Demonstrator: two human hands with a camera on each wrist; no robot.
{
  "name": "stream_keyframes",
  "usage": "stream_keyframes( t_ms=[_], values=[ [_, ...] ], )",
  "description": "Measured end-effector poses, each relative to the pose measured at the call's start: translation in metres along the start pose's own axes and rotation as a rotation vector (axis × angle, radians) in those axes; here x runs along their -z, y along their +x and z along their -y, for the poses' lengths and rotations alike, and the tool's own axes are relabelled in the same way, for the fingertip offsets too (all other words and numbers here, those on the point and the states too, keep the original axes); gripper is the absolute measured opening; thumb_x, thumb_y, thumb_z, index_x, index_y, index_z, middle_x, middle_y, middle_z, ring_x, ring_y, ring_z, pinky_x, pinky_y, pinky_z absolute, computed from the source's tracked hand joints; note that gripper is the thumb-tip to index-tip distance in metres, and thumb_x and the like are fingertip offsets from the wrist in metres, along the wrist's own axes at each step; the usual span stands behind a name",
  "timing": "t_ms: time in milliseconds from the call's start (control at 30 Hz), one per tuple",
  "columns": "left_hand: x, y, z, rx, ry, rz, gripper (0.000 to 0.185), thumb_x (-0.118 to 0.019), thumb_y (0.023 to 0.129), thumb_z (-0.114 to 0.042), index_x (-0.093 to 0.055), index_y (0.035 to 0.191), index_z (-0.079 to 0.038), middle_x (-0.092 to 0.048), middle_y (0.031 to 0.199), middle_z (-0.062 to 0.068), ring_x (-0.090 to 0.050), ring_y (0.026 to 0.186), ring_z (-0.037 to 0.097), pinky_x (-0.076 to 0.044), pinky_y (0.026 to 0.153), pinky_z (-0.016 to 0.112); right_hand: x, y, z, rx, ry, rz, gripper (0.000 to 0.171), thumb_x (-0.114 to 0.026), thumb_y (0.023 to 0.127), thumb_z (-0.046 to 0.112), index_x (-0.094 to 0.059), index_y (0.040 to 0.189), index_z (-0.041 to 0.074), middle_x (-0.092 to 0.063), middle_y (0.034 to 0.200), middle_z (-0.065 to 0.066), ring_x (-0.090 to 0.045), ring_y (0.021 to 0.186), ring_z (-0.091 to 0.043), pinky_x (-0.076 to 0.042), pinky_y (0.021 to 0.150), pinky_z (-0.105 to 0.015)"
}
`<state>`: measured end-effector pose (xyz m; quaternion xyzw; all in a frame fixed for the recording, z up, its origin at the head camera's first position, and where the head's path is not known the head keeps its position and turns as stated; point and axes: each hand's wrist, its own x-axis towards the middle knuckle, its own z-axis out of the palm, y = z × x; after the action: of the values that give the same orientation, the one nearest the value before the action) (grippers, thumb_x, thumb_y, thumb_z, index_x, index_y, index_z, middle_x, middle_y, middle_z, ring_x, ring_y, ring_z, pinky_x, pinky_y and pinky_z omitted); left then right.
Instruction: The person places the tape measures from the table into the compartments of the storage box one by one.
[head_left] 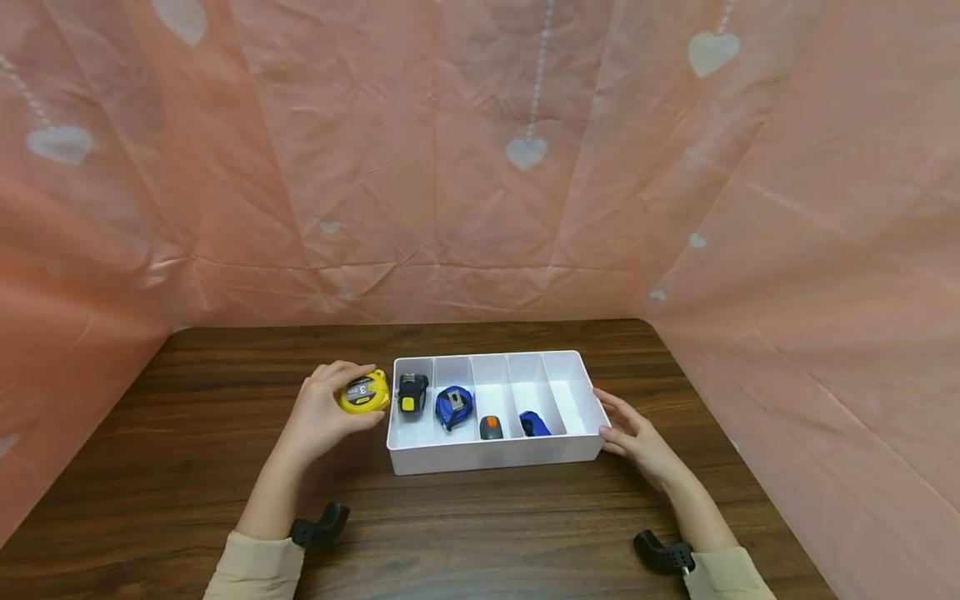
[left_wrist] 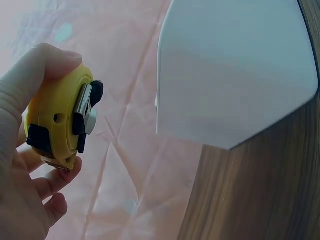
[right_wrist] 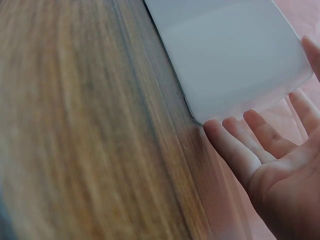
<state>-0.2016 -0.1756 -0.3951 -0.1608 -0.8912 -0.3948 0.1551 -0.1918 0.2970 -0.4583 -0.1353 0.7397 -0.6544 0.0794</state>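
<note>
White divided tray [head_left: 420, 461] on wooden table [head_left: 187, 400]: light, stiff, steadied at right end wall by right hand [head_left: 636, 437], fingers straight. Yellow tape measure [head_left: 365, 392] just left of tray, gripped in curled left hand [head_left: 322, 414]: probably dense, hard, smooth; best held across flat sides.

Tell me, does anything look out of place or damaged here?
Nothing looks damaged or spilled. Only the yellow tape measure is outside the white tray, gripped in the left hand; four others lie in compartments, and the rightmost is empty.
</note>
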Motion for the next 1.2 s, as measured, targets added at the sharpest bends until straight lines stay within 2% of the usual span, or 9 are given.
stream_keyframes(
  t_ms=[167,433,767,933,1200],
  values=[
    [-0.008,0.003,-0.006,0.001,-0.017,-0.001,0.062,-0.089,0.064,-0.025,-0.067,0.120,-0.010,-0.061,0.113,0.002,-0.048,0.102,0.021,-0.034,0.086,0.044,0.000,0.000,0.000,0.005,0.003,-0.002,0.059,-0.053,0.097,0.004,-0.025,0.149,0.001,-0.026,0.143,-0.036,-0.052,0.110,-0.010,-0.050,0.084,-0.031],
    [-0.018,0.008,-0.014,-0.034,-0.043,0.012,0.064,-0.090,0.063,-0.028,-0.067,0.120,-0.009,-0.062,0.111,-0.001,-0.048,0.101,0.019,-0.033,0.086,0.042,0.000,-0.001,0.000,0.003,0.002,-0.001,0.059,-0.053,0.097,0.004,-0.025,0.149,0.000,-0.026,0.143,-0.036,-0.053,0.109,-0.010,-0.050,0.084,-0.031],
    [-0.029,0.014,-0.023,-0.083,-0.056,0.003,0.061,-0.091,0.061,-0.023,-0.069,0.117,-0.010,-0.062,0.108,-0.001,-0.048,0.097,0.018,-0.033,0.085,0.040,0.000,0.000,0.002,-0.014,-0.011,-0.016,0.059,-0.055,0.097,0.007,-0.026,0.149,0.001,-0.026,0.144,-0.034,-0.051,0.111,-0.014,-0.050,0.084,-0.031],
    [-0.036,0.016,-0.026,-0.089,-0.062,0.015,0.060,-0.090,0.062,-0.023,-0.069,0.117,-0.013,-0.062,0.109,-0.004,-0.048,0.097,0.016,-0.033,0.085,0.039,-0.001,0.000,0.002,-0.009,-0.009,-0.009,0.059,-0.054,0.097,0.006,-0.027,0.149,0.002,-0.027,0.144,-0.034,-0.052,0.110,-0.012,-0.050,0.084,-0.032],
    [-0.046,0.024,-0.032,-0.111,-0.091,0.039,0.060,-0.089,0.063,-0.026,-0.069,0.118,-0.011,-0.062,0.107,-0.004,-0.047,0.097,0.015,-0.033,0.085,0.039,-0.002,0.001,0.002,-0.006,-0.006,-0.003,0.059,-0.054,0.097,0.006,-0.026,0.149,0.001,-0.026,0.144,-0.034,-0.051,0.111,-0.012,-0.050,0.084,-0.031]
  ],
)
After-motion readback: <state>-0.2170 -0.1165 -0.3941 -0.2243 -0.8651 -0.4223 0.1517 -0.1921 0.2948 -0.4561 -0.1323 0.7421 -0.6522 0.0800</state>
